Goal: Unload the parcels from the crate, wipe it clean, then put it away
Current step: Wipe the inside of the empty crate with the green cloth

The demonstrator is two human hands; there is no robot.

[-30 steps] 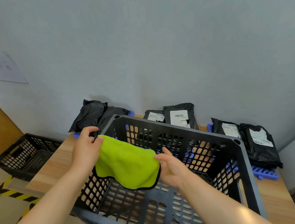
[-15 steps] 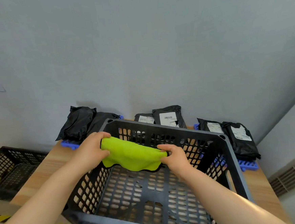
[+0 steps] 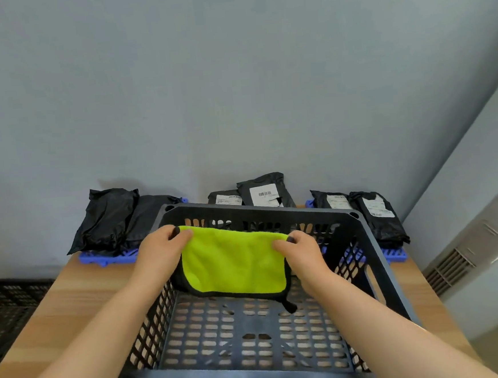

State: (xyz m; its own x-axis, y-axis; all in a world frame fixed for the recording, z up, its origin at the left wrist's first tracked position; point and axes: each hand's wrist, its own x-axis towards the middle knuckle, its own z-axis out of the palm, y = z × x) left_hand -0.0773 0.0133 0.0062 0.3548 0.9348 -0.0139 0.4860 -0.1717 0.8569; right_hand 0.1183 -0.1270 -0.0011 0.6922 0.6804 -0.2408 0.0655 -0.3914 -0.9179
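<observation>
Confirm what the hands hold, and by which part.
The cloth, stretched between both hands: the left hand grips its top left corner and the right hand its top right corner.

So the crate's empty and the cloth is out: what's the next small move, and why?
Probably lower the green cloth onto the floor of the crate and start wiping. The left hand and right hand each pinch a top corner, so it hangs spread over the bare floor, and the parcels already lie outside, along the wall.
</observation>
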